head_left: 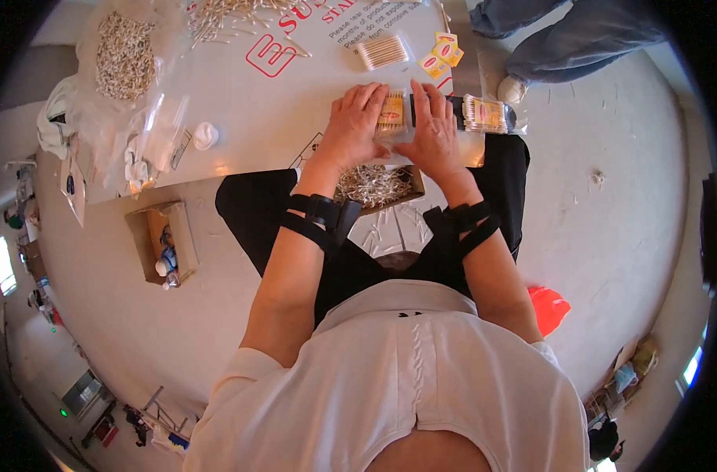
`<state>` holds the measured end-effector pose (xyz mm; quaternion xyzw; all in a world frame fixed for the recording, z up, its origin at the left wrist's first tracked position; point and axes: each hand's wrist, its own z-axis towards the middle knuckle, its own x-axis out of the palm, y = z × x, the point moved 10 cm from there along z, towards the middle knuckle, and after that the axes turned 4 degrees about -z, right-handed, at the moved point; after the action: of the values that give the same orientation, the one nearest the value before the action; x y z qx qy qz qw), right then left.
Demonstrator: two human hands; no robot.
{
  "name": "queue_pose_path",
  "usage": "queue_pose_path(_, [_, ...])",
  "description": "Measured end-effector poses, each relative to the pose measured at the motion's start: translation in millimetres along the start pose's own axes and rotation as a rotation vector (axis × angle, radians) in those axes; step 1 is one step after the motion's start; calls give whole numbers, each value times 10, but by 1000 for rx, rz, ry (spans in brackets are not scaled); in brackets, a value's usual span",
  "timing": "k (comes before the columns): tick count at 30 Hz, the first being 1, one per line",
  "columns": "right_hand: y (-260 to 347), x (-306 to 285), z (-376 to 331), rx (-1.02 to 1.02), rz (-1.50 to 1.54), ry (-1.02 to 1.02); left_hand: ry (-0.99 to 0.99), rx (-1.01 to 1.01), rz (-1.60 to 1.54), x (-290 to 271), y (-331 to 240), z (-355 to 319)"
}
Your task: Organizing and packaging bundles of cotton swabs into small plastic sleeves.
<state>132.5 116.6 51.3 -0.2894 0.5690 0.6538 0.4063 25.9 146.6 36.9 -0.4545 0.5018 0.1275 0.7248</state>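
A clear pack of cotton swabs with a yellow label lies at the table's near edge between my two hands. My left hand curls round its left side, fingers bent over the far end and thumb at the near end. Along its right side my right hand presses, with fingers fairly straight and thumb by the near corner. Beside the right fingers is a dark flat piece, partly hidden, and another filled pack of cotton swabs. Farther off lie a bundle of cotton swabs and several yellow label cards.
A large clear bag of cotton swabs stands on the table's left, near a small white cap. Below the table edge, a box of loose swabs sits by my lap. A cardboard box is on the floor; another person's legs are far right.
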Motion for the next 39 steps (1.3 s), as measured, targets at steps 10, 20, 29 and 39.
queue_pose_path(10, [-6,258,207,-221,-54,242,20,-57,-9,-3,15,144])
queue_pose_path(20, [-369,126,-142,214,-27,259,-189,0,-520,-163,273,95])
queue_pose_path(29, [-547,230,-10,200,75,86,-268,-83,-241,-66,197,-99])
queue_pose_path(39, [-690,443,-159,551,662,136,-34,60,76,106,-142,-121])
